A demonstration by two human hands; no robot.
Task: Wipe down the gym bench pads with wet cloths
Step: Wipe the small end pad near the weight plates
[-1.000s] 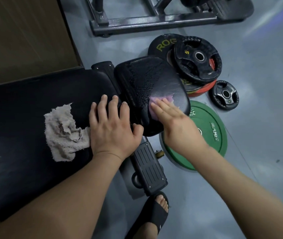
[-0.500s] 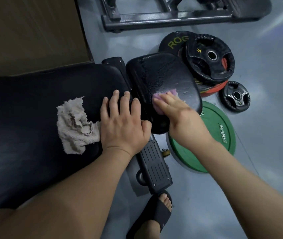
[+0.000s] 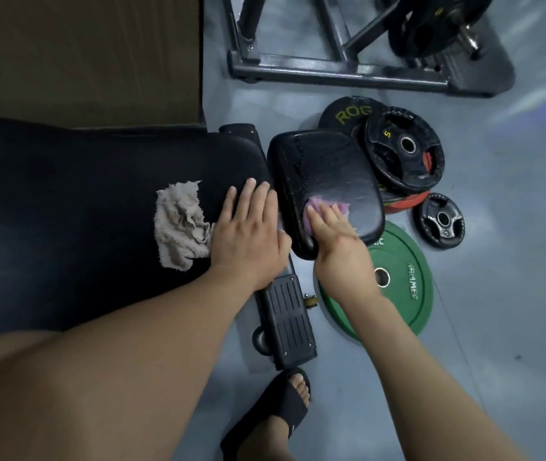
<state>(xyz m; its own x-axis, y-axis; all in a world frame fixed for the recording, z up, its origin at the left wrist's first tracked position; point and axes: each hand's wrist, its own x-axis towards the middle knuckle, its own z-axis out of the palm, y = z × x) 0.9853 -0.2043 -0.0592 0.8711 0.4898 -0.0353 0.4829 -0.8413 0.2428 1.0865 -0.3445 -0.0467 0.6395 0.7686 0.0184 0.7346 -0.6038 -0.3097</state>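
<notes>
While the right hand (image 3: pixel 334 237) presses a pink cloth (image 3: pixel 328 207) with straight fingers (image 3: pixel 318 219) onto the near edge of the small pad (image 3: pixel 328 174) to wipe it, the left hand (image 3: pixel 248 234), flat and empty, steadies the long surface (image 3: pixel 98 194) beside a beige cloth (image 3: pixel 180 224).

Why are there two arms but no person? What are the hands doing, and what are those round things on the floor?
The camera sits on the person's head and looks down, so you see only their own arms and a foot in a black sandal. The black cushions are the pads of a gym bench. The left hand lies flat on the long pad, beside a ragged beige cloth. The right hand presses a pink cloth onto the small pad with flat fingers. That pad looks shiny and wet. The round things on the grey floor are weight plates for lifting: a green plate and black plates.
</notes>
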